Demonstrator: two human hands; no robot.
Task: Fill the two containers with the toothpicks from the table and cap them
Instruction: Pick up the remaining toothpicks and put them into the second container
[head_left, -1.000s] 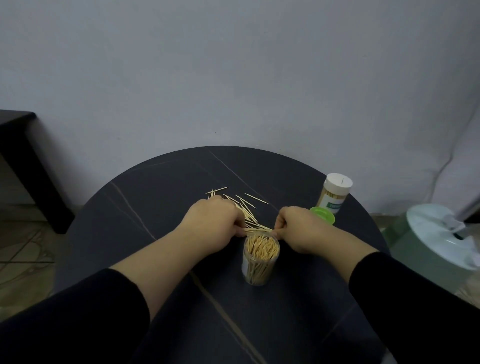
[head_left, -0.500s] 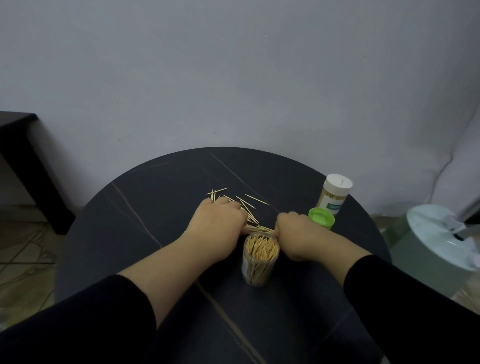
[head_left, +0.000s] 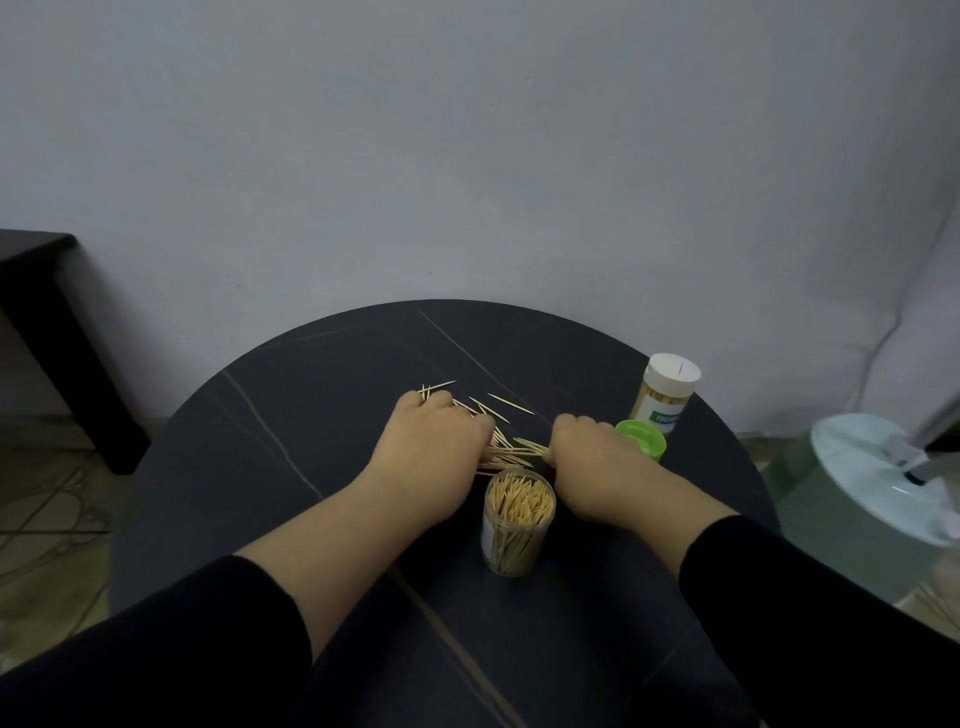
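The loose toothpicks (head_left: 506, 447) lie on the tabletop (head_left: 311, 415) just behind the open, nearly full container (head_left: 517, 525). Our left hand (head_left: 436, 447) and right hand (head_left: 592, 457) both curl round the same bunch. We should line it up straight, then slide it in gently.

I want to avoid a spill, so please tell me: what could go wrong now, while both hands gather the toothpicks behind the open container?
1. The open container stands upright between the left hand and the right hand, close to both wrists; pulling back could tip it.
2. It already looks nearly full, so the loose toothpicks may not all fit under the green cap.
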